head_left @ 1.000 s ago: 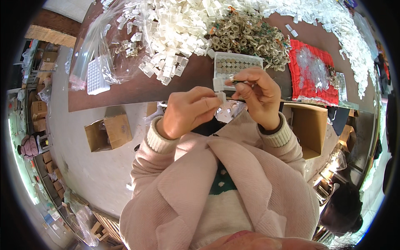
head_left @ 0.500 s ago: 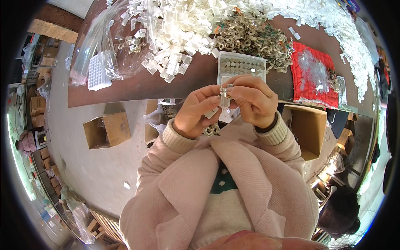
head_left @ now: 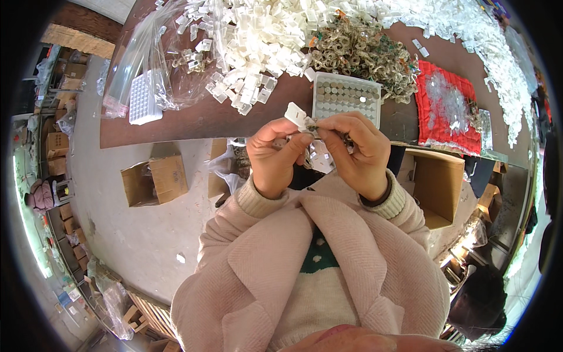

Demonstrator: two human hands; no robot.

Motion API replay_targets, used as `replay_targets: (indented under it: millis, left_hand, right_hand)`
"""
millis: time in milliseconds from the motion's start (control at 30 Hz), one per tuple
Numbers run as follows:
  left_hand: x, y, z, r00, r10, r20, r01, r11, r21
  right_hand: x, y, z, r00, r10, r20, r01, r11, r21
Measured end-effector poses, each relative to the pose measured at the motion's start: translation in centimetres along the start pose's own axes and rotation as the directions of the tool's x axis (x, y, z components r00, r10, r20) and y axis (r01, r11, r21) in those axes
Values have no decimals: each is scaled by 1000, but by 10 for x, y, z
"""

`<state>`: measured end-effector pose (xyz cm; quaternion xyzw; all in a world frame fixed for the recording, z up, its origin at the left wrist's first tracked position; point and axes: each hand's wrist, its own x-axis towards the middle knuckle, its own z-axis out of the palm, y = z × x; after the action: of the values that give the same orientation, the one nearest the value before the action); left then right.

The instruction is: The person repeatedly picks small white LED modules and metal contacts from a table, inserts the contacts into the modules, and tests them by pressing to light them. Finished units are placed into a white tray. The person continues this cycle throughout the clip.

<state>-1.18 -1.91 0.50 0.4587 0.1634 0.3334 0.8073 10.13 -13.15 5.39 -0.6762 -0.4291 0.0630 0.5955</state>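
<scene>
My left hand [head_left: 274, 154] is closed, thumb and fingertips pinching a small white plastic casing [head_left: 295, 114] whose flat end points up and away from me. My right hand [head_left: 359, 151] is closed too, its thumb and forefinger meeting at the casing's near end on a small part with a metallic look [head_left: 311, 125], too small to make out. Both hands are together above the table's near edge. Just beyond them sits a clear plastic tray [head_left: 346, 77] with rows of round grey discs.
White plastic casings [head_left: 249, 53] lie heaped on the brown table [head_left: 176, 128]. Behind the tray is a tangled pile of wired parts [head_left: 363, 56]. A red cloth [head_left: 431, 111] lies right, a white gridded tray [head_left: 143, 100] left. Cardboard boxes [head_left: 170, 179] stand below the table's edge.
The casing has been turned in my left fingers, so its flat white end now points up and away. My left fingers have shifted around it; the right hand stays close to it.
</scene>
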Motion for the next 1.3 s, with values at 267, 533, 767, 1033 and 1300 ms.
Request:
replay_targets:
  millis: [267,533,767,1033,1300]
  left_hand:
    - [0,1,-4,990,133,41,-135,989,64]
    - [3,4,-9,990,113,85,-117,992,50]
    - [2,7,-8,950,276,146,-307,908,285]
    - [4,2,-12,942,306,138,-334,896,293]
    - [5,5,-18,946,269,181,-311,912,268]
  right_hand:
    - [-1,3,-1,1000,10,10,-11,998,56]
    - [-3,2,-5,929,327,172,-369,819,440]
    - [-2,2,-9,967,199,158,-234,940,249]
    - [-4,8,1,992,98,82,-115,966,233]
    - [-1,12,-7,877,354,324,-476,732,487]
